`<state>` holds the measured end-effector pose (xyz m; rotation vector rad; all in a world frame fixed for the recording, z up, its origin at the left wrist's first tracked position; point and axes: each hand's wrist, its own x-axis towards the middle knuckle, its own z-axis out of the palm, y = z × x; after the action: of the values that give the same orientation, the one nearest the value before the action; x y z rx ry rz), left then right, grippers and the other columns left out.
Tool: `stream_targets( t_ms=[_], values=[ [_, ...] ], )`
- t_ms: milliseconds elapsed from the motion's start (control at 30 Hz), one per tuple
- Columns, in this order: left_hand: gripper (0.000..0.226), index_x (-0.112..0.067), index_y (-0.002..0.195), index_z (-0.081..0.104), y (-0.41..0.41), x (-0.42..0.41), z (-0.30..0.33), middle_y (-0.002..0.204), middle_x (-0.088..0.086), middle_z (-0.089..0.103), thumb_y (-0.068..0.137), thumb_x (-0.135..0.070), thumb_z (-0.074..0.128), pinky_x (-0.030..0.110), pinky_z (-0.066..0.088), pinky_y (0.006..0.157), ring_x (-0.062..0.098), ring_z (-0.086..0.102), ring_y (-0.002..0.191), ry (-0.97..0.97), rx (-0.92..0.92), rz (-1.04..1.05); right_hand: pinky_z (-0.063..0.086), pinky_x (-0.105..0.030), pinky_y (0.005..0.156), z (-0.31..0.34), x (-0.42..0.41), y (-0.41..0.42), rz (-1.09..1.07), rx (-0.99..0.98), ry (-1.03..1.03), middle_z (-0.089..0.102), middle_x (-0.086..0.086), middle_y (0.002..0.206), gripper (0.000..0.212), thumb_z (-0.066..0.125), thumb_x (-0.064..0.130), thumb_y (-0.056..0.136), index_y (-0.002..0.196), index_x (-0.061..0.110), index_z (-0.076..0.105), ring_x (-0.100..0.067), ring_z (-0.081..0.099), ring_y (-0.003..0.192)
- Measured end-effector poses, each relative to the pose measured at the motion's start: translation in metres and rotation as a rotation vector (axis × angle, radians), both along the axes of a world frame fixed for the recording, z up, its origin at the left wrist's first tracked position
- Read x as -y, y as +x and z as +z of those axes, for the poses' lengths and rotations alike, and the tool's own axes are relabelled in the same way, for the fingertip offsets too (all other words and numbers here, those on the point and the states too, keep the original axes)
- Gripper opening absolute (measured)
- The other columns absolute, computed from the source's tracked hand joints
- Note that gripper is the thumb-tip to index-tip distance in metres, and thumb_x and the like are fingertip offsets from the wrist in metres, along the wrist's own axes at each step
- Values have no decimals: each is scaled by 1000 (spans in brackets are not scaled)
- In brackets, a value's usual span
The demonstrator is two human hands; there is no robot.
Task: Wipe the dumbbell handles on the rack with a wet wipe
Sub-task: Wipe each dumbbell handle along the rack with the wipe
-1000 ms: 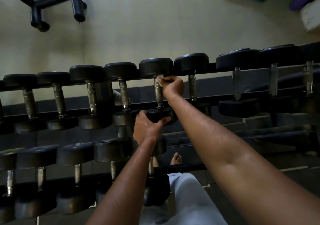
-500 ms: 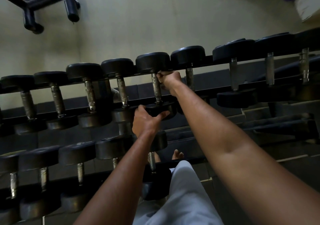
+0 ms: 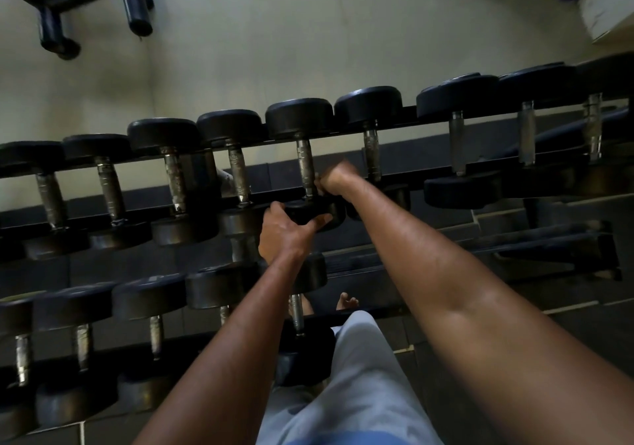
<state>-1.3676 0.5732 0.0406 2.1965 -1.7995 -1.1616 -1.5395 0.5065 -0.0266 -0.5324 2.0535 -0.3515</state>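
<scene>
- Dumbbell handle (image 3: 305, 166), on the top tier of the rack (image 3: 429, 110), has the right hand (image 3: 334, 182) curled round its lower end; whether a wipe sits inside the fist cannot be told.
- Left hand (image 3: 283, 235) cups that dumbbell's near head (image 3: 317, 209), thumb and fingers spread round it.
- Nine handles show on the top tier, five on the lower one.

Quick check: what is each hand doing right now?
Left hand: grips the near head of the dumbbell being wiped.
Right hand: curled round the lower end of that dumbbell's handle; wipe not clearly visible.
</scene>
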Motion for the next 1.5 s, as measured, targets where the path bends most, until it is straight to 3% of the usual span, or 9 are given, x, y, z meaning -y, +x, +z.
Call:
stream_targets(
  t_ms=[167, 333, 467, 567, 733, 1000, 1200, 1333, 1500],
  values=[
    [81, -26, 122, 56, 1, -1, 1, 118, -8, 58, 65, -73, 89, 36, 55, 76, 10, 57, 95, -3, 1, 8, 62, -34, 84, 14, -14, 7, 81, -176, -15, 73, -2, 104, 34, 78, 43, 93, 109, 14, 70, -19, 71, 93],
    [84, -26, 122, 55, 1, -3, 5, 123, -6, 60, 63, -76, 87, 38, 57, 79, 16, 63, 102, 0, 8, 24, 52, -26, 91, 60, -10, 6, 240, -47, -271, 79, 8, 110, 22, 86, 36, 88, 107, 26, 83, -8, 68, 101],
    [88, -27, 122, 54, 2, -1, 3, 125, -7, 61, 60, -81, 86, 38, 57, 76, 14, 62, 101, 9, 19, 30, 59, -36, 80, 81, 18, 22, 621, -520, -578, 81, 2, 108, 18, 75, 32, 98, 115, 31, 82, -20, 74, 95],
    [92, -26, 124, 52, 2, 0, -2, 128, -5, 59, 60, -83, 84, 42, 59, 78, 18, 64, 107, 20, 38, 24, 60, -39, 78, 75, 29, 25, 951, -768, -514, 80, -4, 100, 20, 64, 32, 105, 107, 24, 82, -30, 77, 90],
    [96, -27, 128, 53, 5, -2, -10, 132, -5, 60, 58, -87, 82, 46, 61, 81, 20, 64, 114, 0, 17, 37, 56, -37, 69, 76, 33, 15, 1167, -958, -431, 80, -4, 98, 21, 57, 23, 107, 111, 22, 77, -32, 78, 86],
    [93, -27, 133, 53, 6, -6, -4, 135, -5, 59, 64, -80, 84, 41, 57, 82, 20, 63, 119, -7, -33, 81, 53, -35, 69, 82, 38, 22, 1220, -894, -367, 78, -3, 99, 34, 53, 14, 107, 124, 33, 76, -30, 76, 90],
    [95, -27, 138, 55, 7, -8, 0, 138, -6, 61, 63, -78, 87, 37, 52, 83, 19, 63, 122, -2, -102, 130, 54, -35, 79, 88, 40, 24, 1332, -758, -305, 77, 2, 108, 23, 64, 31, 105, 124, 35, 76, -25, 72, 98],
    [90, -28, 134, 57, 6, -10, -1, 134, -7, 62, 63, -73, 90, 37, 53, 84, 18, 63, 118, -18, -133, 161, 58, -35, 77, 76, 21, 26, 1375, -591, -245, 73, 6, 101, 19, 68, 41, 100, 114, 32, 77, -17, 67, 88],
    [89, -22, 133, 56, 3, -27, -13, 131, -4, 60, 65, -68, 92, 31, 49, 83, 13, 59, 110, -82, -220, 298, 58, -35, 79, 59, -4, 25, 1099, -301, -174, 73, 13, 104, 16, 70, 36, 99, 112, 41, 77, -11, 67, 90]
  ],
)
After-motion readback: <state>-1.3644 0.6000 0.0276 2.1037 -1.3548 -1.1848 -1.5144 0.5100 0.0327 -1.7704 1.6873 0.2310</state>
